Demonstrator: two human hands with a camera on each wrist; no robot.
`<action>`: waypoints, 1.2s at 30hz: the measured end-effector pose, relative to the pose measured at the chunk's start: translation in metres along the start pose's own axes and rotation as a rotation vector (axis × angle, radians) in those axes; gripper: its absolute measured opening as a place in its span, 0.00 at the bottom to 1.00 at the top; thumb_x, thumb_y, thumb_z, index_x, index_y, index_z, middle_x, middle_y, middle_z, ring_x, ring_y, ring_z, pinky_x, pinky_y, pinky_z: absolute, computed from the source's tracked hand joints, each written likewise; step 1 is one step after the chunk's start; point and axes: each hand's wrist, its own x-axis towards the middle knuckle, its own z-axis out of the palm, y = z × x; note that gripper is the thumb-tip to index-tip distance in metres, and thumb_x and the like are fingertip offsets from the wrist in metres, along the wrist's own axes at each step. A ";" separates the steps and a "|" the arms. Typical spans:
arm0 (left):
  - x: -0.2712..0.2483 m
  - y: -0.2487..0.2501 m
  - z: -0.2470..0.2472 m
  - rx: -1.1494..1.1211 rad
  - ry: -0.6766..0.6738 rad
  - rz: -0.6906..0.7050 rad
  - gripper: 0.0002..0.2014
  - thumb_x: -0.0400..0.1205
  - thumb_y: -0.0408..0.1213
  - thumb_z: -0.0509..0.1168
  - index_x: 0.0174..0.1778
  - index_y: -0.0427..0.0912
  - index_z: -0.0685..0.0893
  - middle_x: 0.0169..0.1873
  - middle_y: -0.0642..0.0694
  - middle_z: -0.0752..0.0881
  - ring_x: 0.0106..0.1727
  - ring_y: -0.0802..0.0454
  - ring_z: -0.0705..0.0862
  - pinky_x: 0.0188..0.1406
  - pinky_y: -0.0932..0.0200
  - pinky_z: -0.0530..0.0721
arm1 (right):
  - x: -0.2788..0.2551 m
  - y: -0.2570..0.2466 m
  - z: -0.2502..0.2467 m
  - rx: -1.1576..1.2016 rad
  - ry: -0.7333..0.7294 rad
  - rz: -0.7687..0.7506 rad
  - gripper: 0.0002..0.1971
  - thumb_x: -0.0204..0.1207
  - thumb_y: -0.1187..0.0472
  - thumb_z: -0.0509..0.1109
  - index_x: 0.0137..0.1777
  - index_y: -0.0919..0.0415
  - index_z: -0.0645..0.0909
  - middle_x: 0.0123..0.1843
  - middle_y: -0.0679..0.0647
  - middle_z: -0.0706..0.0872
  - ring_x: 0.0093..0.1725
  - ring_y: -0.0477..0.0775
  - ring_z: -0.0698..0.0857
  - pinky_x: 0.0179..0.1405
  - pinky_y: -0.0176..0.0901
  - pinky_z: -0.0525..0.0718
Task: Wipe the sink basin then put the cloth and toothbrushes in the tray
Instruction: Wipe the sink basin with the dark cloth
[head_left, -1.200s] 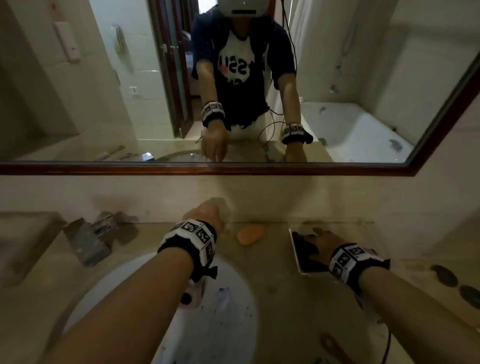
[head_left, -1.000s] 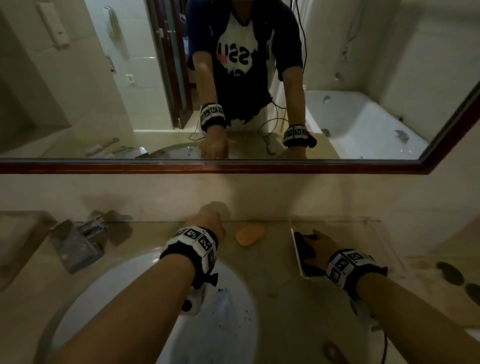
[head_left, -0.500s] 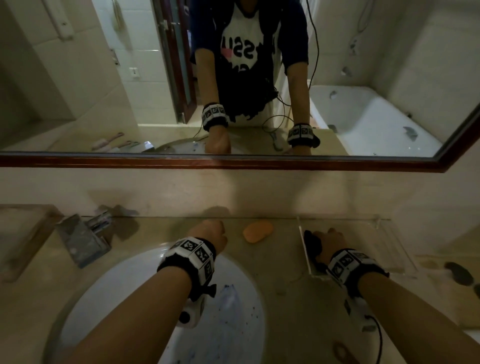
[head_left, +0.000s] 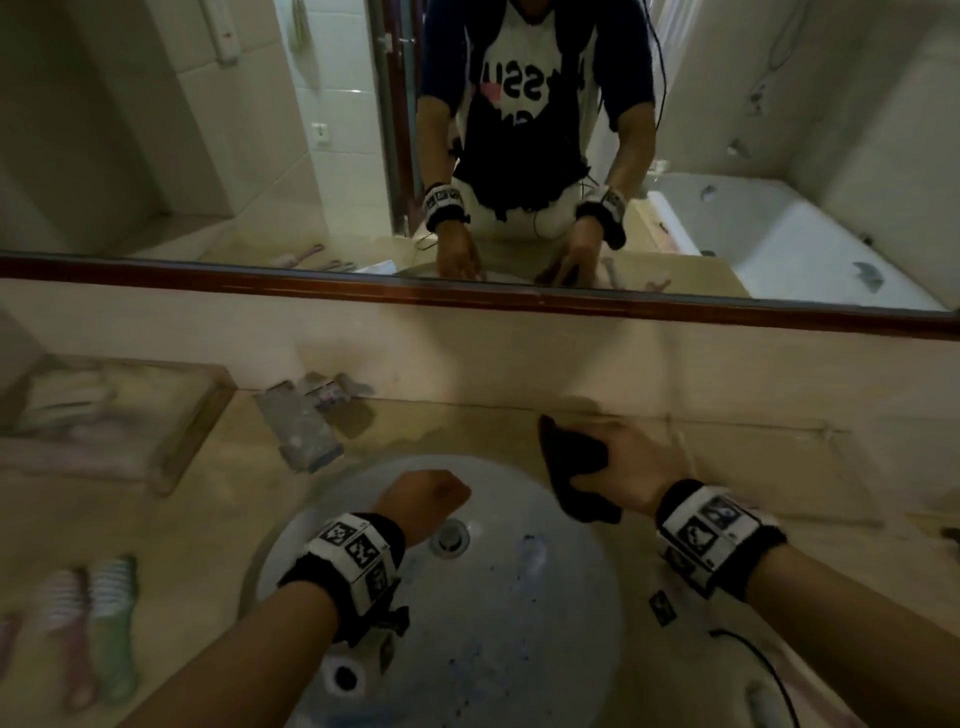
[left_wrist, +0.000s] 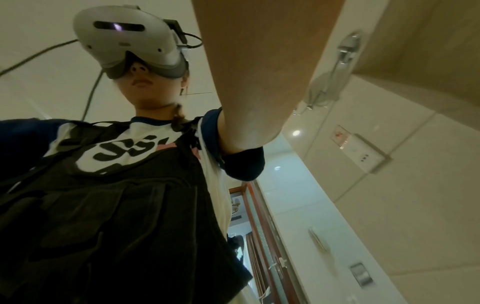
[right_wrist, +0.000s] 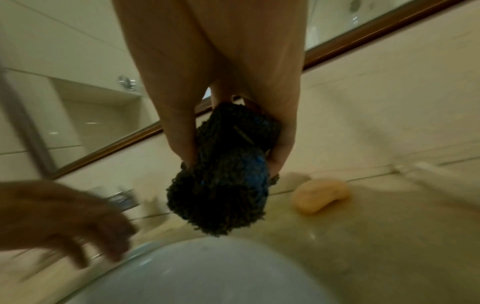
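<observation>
Your right hand (head_left: 631, 460) pinched the dark cloth (head_left: 574, 467) above the sink basin's (head_left: 545, 623) far rim; your left hand (head_left: 423, 501) hung loosely curled, holding nothing. You did best pressing the cloth flat and sweeping over the blue specks.

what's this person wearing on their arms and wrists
Both forearms are bare. Each wrist carries a black fuzzy band faced with white panels printed with black square marker patterns: left wrist band, right wrist band. A small camera with a round lens hangs under the left band. A thin black cable trails from the right one. In the left wrist view, a short dark blue sleeve ends above the elbow.
</observation>
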 end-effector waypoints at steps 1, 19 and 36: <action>-0.006 -0.004 -0.003 -0.122 -0.023 -0.011 0.19 0.87 0.45 0.56 0.66 0.37 0.82 0.65 0.41 0.83 0.63 0.45 0.82 0.67 0.55 0.77 | -0.003 -0.019 0.016 0.037 -0.033 -0.047 0.09 0.73 0.67 0.71 0.47 0.51 0.84 0.43 0.45 0.85 0.40 0.36 0.83 0.53 0.47 0.85; -0.019 -0.124 -0.036 0.031 0.020 -0.021 0.15 0.78 0.41 0.69 0.55 0.42 0.72 0.39 0.49 0.78 0.45 0.48 0.79 0.32 0.65 0.75 | 0.014 -0.106 0.150 -0.116 -0.272 -0.024 0.36 0.74 0.56 0.75 0.80 0.49 0.62 0.79 0.56 0.67 0.77 0.57 0.68 0.78 0.49 0.68; 0.061 -0.130 -0.016 1.194 -0.140 0.541 0.12 0.50 0.47 0.78 0.27 0.48 0.91 0.34 0.47 0.93 0.33 0.52 0.91 0.29 0.64 0.87 | 0.048 0.011 0.086 -0.786 -0.290 0.198 0.40 0.81 0.54 0.62 0.84 0.48 0.39 0.84 0.55 0.29 0.84 0.61 0.33 0.82 0.71 0.46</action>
